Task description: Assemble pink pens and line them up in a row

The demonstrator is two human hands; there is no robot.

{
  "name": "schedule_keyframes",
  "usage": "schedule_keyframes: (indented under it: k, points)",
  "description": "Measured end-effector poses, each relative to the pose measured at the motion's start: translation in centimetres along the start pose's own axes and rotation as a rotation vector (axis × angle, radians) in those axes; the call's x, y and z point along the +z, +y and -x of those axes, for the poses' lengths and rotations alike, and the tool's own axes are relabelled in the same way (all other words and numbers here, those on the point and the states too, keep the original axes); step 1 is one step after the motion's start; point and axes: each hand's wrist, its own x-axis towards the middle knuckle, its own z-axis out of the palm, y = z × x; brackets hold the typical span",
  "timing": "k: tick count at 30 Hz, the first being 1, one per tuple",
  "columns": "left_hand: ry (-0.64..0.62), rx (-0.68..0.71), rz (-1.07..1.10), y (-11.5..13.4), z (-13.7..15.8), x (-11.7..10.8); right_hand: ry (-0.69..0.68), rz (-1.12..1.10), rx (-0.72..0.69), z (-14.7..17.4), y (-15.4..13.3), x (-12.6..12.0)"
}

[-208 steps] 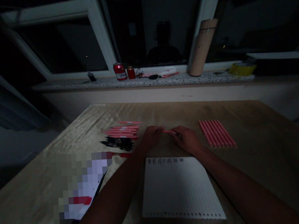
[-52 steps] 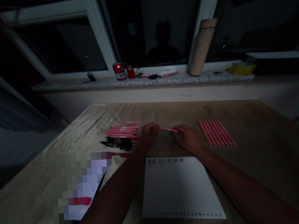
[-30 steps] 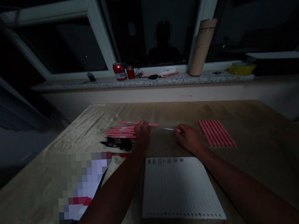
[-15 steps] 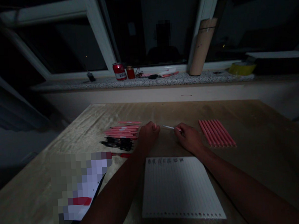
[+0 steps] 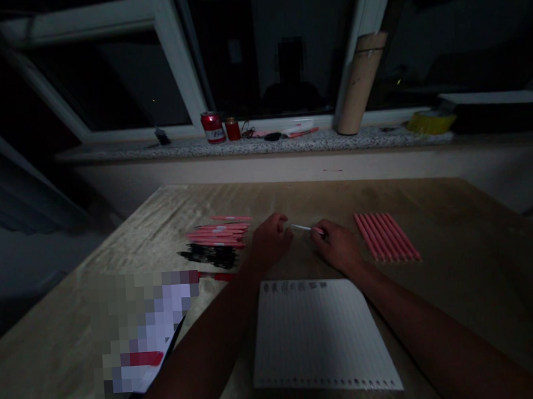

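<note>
We see both forearms reach in from the near edge of the table (image 5: 425, 214), the hands close together but apart past the lined sheet (image 5: 320, 334). The left hand (image 5: 272, 238) is bent at the wrist, fingers curled and thumb standing off from them; we cannot tell whether anything sits in its palm. The right hand (image 5: 336, 241) is turned inward, thumb and fingers pinched on a slim pen (image 5: 301, 227), whose pale length points toward the left hand across the gap. On the tabletop we find a pile of pink pens (image 5: 218, 233) and black pens (image 5: 211, 255) beside the left hand, and a neat row of pink pens (image 5: 387, 236) to the right. Beyond, a speckled sill (image 5: 182, 149) bears a red can (image 5: 213, 128) and a leaning cardboard tube (image 5: 362, 84) under dark windows (image 5: 221, 52); the room is dim.
</note>
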Motion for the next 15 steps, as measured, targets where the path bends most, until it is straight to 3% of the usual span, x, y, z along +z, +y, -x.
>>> schedule_keyframes:
  k: [6,15]
  points:
    - [0.018,0.149,0.127,0.09,0.05,-0.24,0.009,0.026,0.009,0.00,0.04,0.10]
    - [0.058,0.032,0.219,0.03,-0.09,-0.81,0.020,0.047,0.041,-0.03,0.37,0.39]
